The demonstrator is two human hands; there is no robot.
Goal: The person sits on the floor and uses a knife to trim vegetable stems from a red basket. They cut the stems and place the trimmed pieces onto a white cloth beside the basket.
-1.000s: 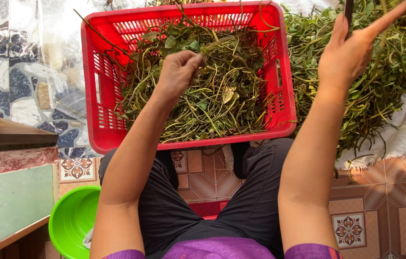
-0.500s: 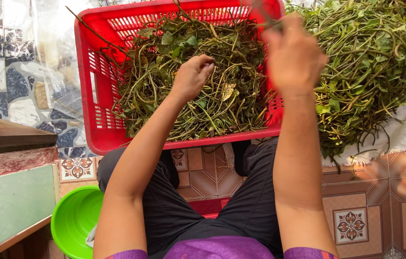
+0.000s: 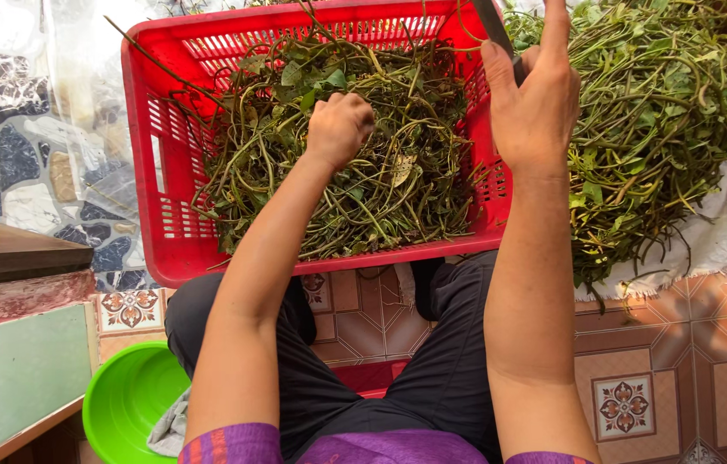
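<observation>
A red plastic crate (image 3: 148, 206) stands on the tiled floor before my knees, filled with tangled green stems and leaves (image 3: 398, 180). My left hand (image 3: 339, 127) is curled into a fist down in the middle of those stems, gripping some of them. My right hand (image 3: 535, 94) is raised over the crate's right wall, holding a dark knife (image 3: 492, 26) whose blade points up and away. To the right of the crate lies a large heap of fresh green vines (image 3: 664, 120) on a white cloth (image 3: 707, 249).
A green plastic bowl (image 3: 122, 404) with a grey rag in it sits at my lower left. A wooden board (image 3: 11, 253) and a low tiled ledge (image 3: 19, 369) are at the left. Patterned floor tiles (image 3: 630, 395) lie under my legs.
My right hand swung from over the vine heap leftward to the crate's right wall. My left hand stayed clenched in the crate's stems, and the view shifted a little.
</observation>
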